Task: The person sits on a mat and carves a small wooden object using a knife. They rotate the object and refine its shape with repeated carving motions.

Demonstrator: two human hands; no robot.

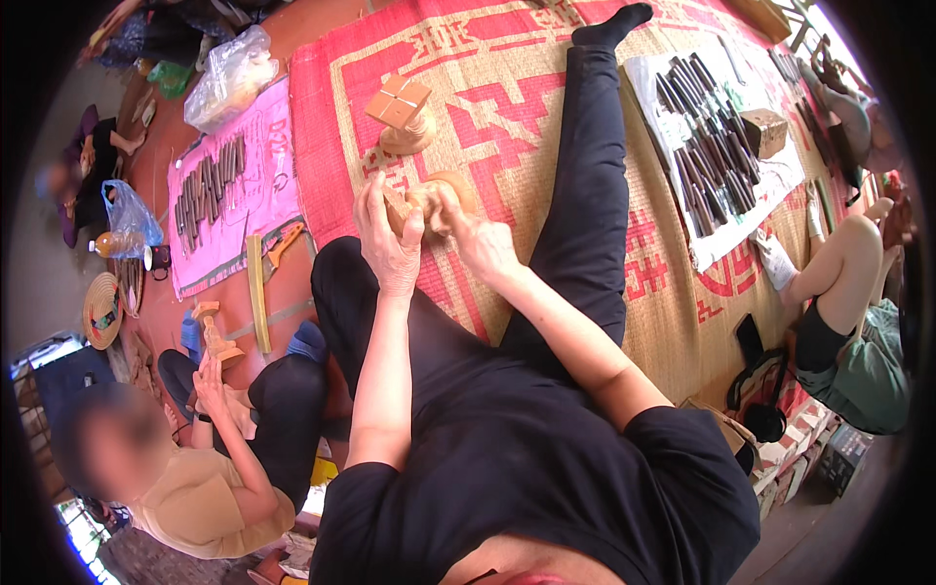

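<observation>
A pale wooden carving [456, 189] with a rounded end and a blocky base is held just above the mat, between my knees. My left hand [388, 244] is closed around its blocky side, thumb across the near face. From the right, my right hand [485, 249] grips the carving's middle with bent fingers, the index finger pressed on the wood. No tool shows in either hand; the fingers partly cover the carved detail. Just beyond, a second wooden carving [408, 131] with a square block [398, 99] on top stands upright on the mat.
The red and straw-coloured mat [507, 107] lies beneath. Many chisels [707, 146] rest on a white sheet at right, near a wooden block [764, 133]. More chisels [210, 190] lie on a pink cloth at left. A co-worker [214, 468] at lower left holds another carving [216, 341].
</observation>
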